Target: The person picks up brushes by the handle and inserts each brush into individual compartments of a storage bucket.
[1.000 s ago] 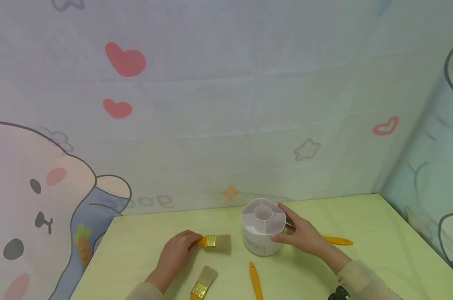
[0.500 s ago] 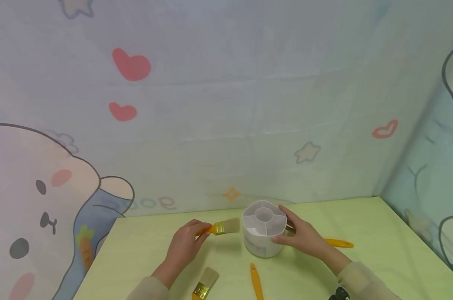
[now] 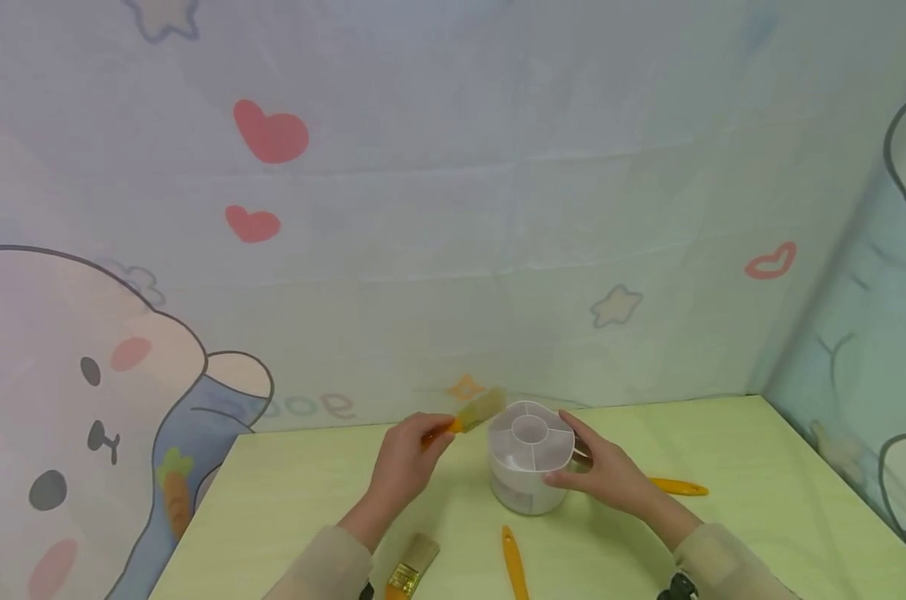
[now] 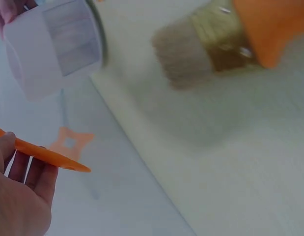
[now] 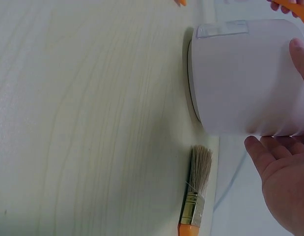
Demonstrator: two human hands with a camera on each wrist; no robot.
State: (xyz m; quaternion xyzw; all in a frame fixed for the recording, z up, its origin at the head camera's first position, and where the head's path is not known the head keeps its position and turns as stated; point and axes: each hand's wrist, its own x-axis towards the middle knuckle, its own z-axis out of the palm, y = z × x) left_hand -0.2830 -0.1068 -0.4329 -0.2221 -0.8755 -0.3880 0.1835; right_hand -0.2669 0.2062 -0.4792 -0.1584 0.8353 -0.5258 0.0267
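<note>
A paintbrush (image 3: 479,410) is pinched by its orange handle in my left hand (image 3: 402,458). Its bristles are raised, blurred and just left of the rim of a white round organizer (image 3: 529,493). In the left wrist view the handle (image 4: 53,156) lies across the fingers, thumb over it. That organizer has a round middle compartment with several others around it, and it stands upright on the table. My right hand (image 3: 608,468) holds it from the right side, thumb at the front and fingers behind, as the right wrist view also shows at its wall (image 5: 250,78).
A second paintbrush (image 3: 413,560) lies nearest the front, bristles pointing away. An orange handle (image 3: 513,560) lies in front of the organizer. Another paintbrush (image 5: 198,182) lies to the right, partly behind the right hand. A printed cloth (image 3: 422,208) hangs behind the table (image 3: 295,492).
My left hand has lifted the paintbrush off the table and carried it right and away, tilting its bristles upward beside the organizer. My right hand stays on the organizer.
</note>
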